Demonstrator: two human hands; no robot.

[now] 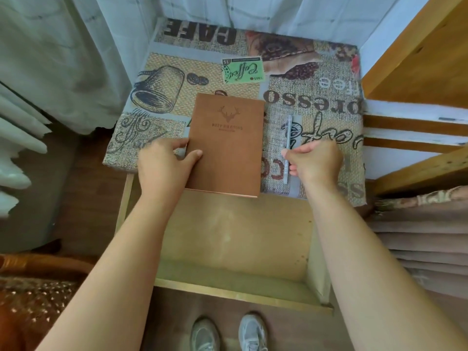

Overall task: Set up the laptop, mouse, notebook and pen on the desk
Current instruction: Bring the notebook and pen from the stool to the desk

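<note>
A brown notebook (229,138) with a deer emblem lies flat in the middle of the desk (329,107), which wears a coffee-print cloth. My left hand (166,163) grips the notebook's lower left edge, thumb on the cover. A slim silver pen (288,138) lies lengthwise to the right of the notebook. My right hand (315,162) is closed around the pen's lower part. No laptop or mouse is in view.
An open wooden drawer (235,252) juts out below the desk's front edge. White curtains (63,59) hang left and behind. A wooden shelf unit (415,59) stands at right, with folded brown fabric (417,231) below it. A wicker chair (33,287) sits lower left.
</note>
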